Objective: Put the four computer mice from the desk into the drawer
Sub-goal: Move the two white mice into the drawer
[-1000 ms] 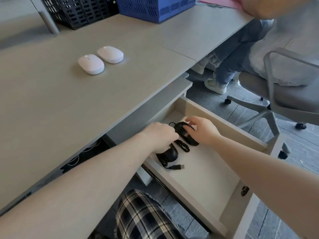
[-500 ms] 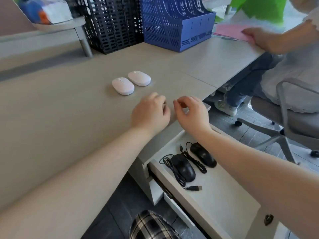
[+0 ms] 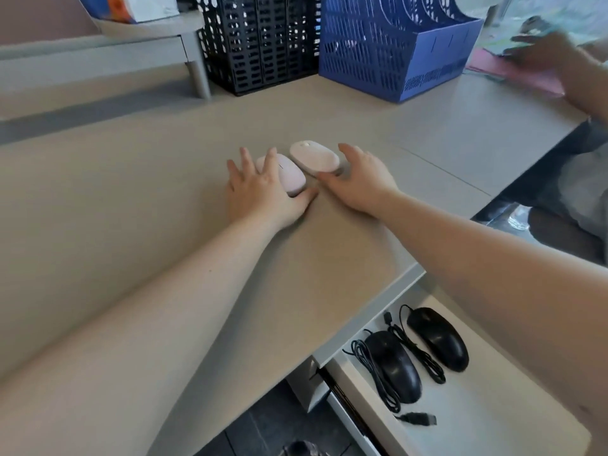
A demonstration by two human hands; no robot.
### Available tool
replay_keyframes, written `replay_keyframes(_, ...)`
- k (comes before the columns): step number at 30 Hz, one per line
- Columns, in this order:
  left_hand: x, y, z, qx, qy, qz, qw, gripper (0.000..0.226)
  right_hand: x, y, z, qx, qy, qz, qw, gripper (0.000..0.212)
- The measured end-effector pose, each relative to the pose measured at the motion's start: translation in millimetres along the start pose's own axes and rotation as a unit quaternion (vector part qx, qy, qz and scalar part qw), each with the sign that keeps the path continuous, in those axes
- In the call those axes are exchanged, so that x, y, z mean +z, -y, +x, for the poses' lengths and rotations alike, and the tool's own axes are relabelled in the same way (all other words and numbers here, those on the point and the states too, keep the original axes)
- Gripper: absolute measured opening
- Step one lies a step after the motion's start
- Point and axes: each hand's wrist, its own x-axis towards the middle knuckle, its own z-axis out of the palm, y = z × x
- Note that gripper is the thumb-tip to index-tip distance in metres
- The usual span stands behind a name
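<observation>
Two white wireless mice lie side by side on the grey desk (image 3: 131, 209). My left hand (image 3: 263, 192) is spread over the left white mouse (image 3: 291, 174), fingers apart around it, not closed. Beside the right white mouse (image 3: 314, 158), my right hand (image 3: 358, 182) is open, thumb under its near end and fingers along its right side. Two black wired mice lie in the open drawer (image 3: 493, 422) at the lower right: one (image 3: 394, 366) on the left, the other (image 3: 439, 339) to its right, cables coiled between them.
A black mesh file holder (image 3: 260, 44) and a blue one (image 3: 394, 51) stand at the back of the desk. A monitor riser (image 3: 148, 44) is at the back left. Another person's hand (image 3: 552, 57) rests on pink paper at the far right.
Both hands have left the drawer, where the two black mice stay, and moved forward across the desk to the two white mice. The camera view has tilted up.
</observation>
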Motion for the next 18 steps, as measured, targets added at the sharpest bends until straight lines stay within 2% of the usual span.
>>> replay_keyframes(4, 1.6, -3.3, 9.7, 0.020, 0.021, 0.002, 1.000, 0.079, 14.6, 14.1, 14.4, -0.030, -0.004, 0.035, 0.999, 0.067)
replay_keyframes(8, 3.8, -9.9, -1.4, 0.041, -0.027, -0.040, 0.998, 0.047, 19.6, 15.0, 9.3, -0.035, -0.036, 0.024, 0.998, 0.053)
replay_keyframes(12, 5.5, -16.2, -30.2, 0.045, -0.076, -0.012, 0.996, 0.051, 13.1, 9.2, -19.0, -0.024, -0.057, 0.043, 0.997, 0.044)
replay_keyframes(18, 12.1, -35.3, -79.2, 0.062, -0.063, -0.053, 0.995, 0.061, -9.4, -18.8, -79.1, -0.006, -0.060, 0.060, 0.996, 0.051)
